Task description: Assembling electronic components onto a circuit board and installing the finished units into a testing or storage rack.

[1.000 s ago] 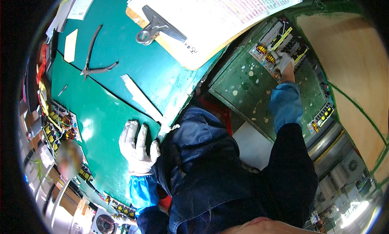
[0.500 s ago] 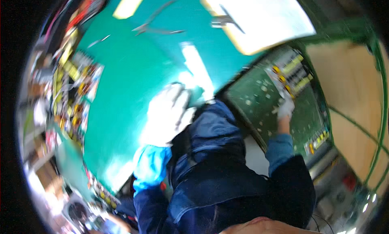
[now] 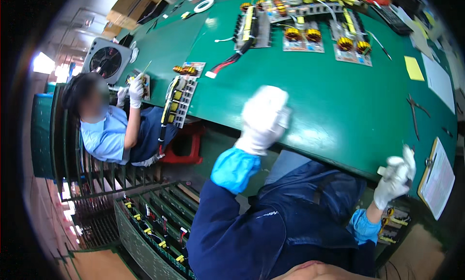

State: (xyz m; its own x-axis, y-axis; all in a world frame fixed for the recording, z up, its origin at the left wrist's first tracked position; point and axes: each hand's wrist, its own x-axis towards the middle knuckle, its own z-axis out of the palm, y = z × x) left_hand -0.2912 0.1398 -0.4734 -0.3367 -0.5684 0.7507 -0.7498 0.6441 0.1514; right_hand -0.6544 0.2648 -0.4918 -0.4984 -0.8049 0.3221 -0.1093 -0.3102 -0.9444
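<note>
My left hand (image 3: 264,117), in a white glove, is over the near edge of the green table (image 3: 310,115). Its fingers are smeared by motion, and nothing shows clearly in them. At the table's right front edge my right hand (image 3: 395,180), also gloved, has its fingers apart and partly bent, with no held thing visible. Nearest to it are a clipboard (image 3: 437,178) with paper and a pair of pliers (image 3: 414,116). Below the right hand, circuit boards (image 3: 395,224) with yellow coils are partly hidden by my arm.
Several coil-bearing circuit boards (image 3: 302,40) stand along the table's far side. At left, another circuit board (image 3: 179,103) overhangs the edge beside a seated co-worker (image 3: 109,129), whose gloved hands hold a board. A slotted green rack (image 3: 155,222) stands left of me; a fan (image 3: 106,59) is beyond.
The view has swung leftward, bringing the co-worker and rack in. My right hand has come up from the board in the tray on the right to the table edge. My left hand has moved too.
</note>
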